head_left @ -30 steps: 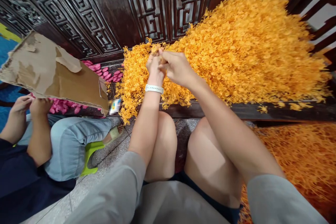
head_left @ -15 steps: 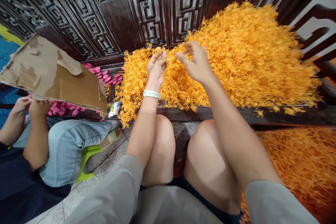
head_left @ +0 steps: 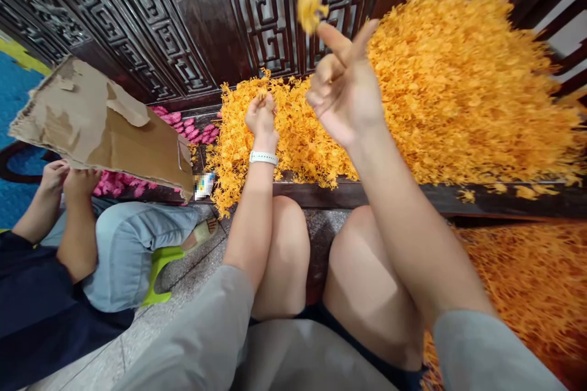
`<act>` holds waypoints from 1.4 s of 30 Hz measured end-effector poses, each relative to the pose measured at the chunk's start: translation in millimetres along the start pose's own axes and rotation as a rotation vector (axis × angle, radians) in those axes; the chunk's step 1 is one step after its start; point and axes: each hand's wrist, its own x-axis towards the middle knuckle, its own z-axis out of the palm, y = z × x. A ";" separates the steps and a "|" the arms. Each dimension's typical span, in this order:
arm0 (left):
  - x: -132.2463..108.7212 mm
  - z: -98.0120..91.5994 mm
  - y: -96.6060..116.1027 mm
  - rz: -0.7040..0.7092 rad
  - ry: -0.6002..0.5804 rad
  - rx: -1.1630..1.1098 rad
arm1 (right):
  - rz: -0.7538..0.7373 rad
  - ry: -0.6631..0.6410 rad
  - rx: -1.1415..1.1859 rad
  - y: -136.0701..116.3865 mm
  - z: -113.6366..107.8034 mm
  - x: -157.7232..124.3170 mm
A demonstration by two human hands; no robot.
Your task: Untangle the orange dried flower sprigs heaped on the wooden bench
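Note:
A loose yellow-orange artificial flower piece [head_left: 312, 3] with thin spreading petals is at the fingertip of my raised right hand [head_left: 349, 88]. It is blurred, and I cannot tell whether it still touches the finger. Two fingers of that hand are stretched apart and the others are curled. My left hand [head_left: 261, 116], with a white wristband, is pinched closed just over the near-left part of the heap of yellow-orange artificial flowers [head_left: 458, 91]. Whatever lies in its fingertips blends with the flowers behind.
A torn cardboard box [head_left: 137, 146] stands left, beside pink flower pieces [head_left: 197, 131]. A co-worker's hands [head_left: 68, 177] are near its lower edge. The dark carved wooden back [head_left: 197, 30] rises behind the heap. More orange pieces [head_left: 527, 281] lie at lower right.
My right hand has risen from the heap, its fingers spreading, and a flower piece now shows at its fingertip. My left hand has shifted slightly left and curled into a pinch.

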 end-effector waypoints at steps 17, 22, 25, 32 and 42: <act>-47.6 46.7 20.3 0.239 -0.173 0.118 | 0.008 -0.136 -0.291 48.5 -36.9 11.7; -20.6 34.1 -4.5 0.210 -0.140 0.114 | 0.101 -0.428 -0.018 5.0 -36.9 -10.0; -10.2 19.2 -9.1 0.142 -0.040 0.046 | 0.060 -0.399 0.106 -10.3 -34.5 -15.4; -27.1 27.9 19.9 0.084 -0.070 -0.147 | 0.205 0.222 -0.140 63.8 -62.3 14.4; -39.7 42.7 28.7 0.012 -0.133 -0.222 | 0.112 -0.156 -0.687 88.5 -56.6 7.7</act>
